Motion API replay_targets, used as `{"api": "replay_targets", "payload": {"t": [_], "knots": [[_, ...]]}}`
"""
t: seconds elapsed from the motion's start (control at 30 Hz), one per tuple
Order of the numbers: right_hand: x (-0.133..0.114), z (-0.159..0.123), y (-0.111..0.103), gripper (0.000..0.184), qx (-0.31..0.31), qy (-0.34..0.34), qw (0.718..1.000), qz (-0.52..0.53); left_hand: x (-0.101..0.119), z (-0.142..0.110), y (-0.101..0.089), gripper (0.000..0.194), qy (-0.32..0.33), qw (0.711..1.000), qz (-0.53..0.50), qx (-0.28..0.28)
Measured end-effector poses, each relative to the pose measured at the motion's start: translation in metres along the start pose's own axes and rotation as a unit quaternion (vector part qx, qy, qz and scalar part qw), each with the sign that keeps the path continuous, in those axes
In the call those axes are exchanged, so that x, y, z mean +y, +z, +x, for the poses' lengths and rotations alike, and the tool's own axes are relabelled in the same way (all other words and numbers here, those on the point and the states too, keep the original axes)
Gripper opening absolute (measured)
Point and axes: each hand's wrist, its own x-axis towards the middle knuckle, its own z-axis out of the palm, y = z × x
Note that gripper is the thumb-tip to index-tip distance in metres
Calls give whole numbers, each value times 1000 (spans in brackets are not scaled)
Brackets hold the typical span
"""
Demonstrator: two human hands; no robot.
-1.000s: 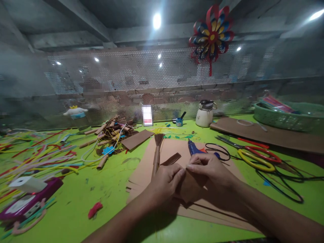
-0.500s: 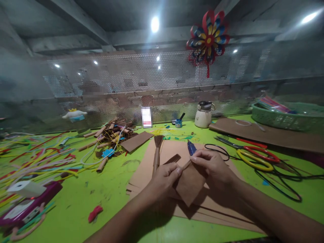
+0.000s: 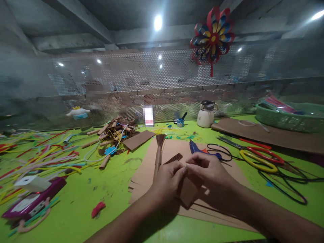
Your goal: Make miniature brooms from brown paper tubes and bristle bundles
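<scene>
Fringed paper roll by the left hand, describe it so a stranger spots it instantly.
On the green table, find the pale brown sheets near the middle. On their left, just beyond the left hand, is a darker paper roll. Unlike the small striped piece to its right, it flares like a brush at its far end.

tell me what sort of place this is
Probably a craft workspace: a blue glue gun, large scissors with red and yellow handles, and flat light-brown paper sheets lie on a green table.
</scene>
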Motion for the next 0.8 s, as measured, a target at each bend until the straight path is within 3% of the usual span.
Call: {"api": "replay_targets", "payload": {"t": [0.17,0.3,0.5,0.63,0.8], "knots": [[2,0,-5,28,-12,6,999,44,4,-2,-3,31,51,995,86,-12],[2,-1,-8,32,2,25,999,46,10,-1,-6,30,29,996,74,-42],[-4,0,-11,35,41,36,997,62,11,1,-9,23,-2,997,74,-33],[-3,3,-14,33,44,34,996,74,6,1,-11,23,21,993,109,-33],[0,6,-19,32,54,47,992,101,-3,1,-12,30,-19,996,53,-68]]}}
